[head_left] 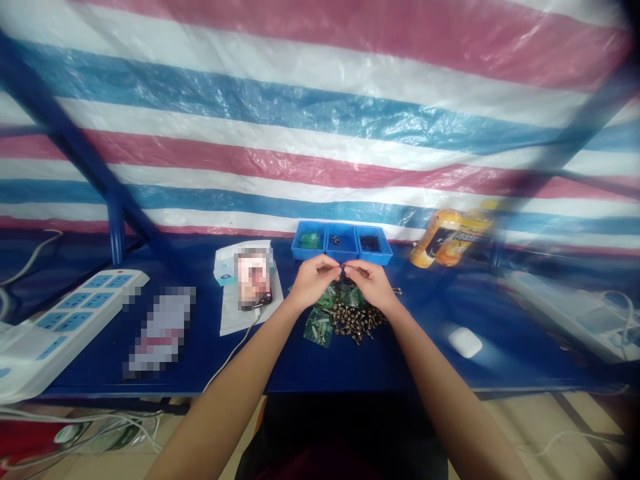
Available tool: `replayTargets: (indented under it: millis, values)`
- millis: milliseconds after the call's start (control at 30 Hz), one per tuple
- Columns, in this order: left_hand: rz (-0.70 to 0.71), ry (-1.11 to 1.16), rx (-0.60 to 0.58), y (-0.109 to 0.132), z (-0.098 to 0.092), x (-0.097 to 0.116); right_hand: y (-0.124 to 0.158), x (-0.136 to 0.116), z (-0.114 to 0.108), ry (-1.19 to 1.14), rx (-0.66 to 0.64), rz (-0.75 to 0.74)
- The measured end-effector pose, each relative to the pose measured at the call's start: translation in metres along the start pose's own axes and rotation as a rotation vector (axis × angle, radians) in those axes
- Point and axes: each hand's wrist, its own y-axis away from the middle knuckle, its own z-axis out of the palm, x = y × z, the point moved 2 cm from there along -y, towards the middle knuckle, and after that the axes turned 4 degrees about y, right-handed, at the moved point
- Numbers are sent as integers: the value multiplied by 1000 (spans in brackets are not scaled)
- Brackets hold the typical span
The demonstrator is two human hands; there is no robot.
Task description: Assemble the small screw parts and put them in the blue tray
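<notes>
My left hand (pixel 314 279) and my right hand (pixel 369 280) meet above the blue bench, fingertips pinched together on a tiny dark part (pixel 342 268) held between them. Below the hands lies a heap of small brass-coloured metal parts (pixel 356 320) and several little green circuit boards (pixel 320 325). Behind the hands stands a blue tray with three compartments (pixel 342 243), holding green pieces, a few small parts and dark parts.
A phone (pixel 254 279) rests on white packaging left of the hands, cable trailing off the front edge. A white power strip (pixel 65 320) lies far left, another at the far right. Yellow bottles (pixel 447 237) lie back right, near a white earbud case (pixel 465 342).
</notes>
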Motion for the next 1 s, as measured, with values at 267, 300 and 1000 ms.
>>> replayTargets:
  millis: [267,300,1000]
  values:
    - [18,0,-21,1,1,1,1,4,3,-20,-47,-7]
    - [19,3,-23,1,1,2,1,3,3,-26,-50,-10]
    - [-50,39,-6,3,5,7,-1,-6,-1,-266,62,37]
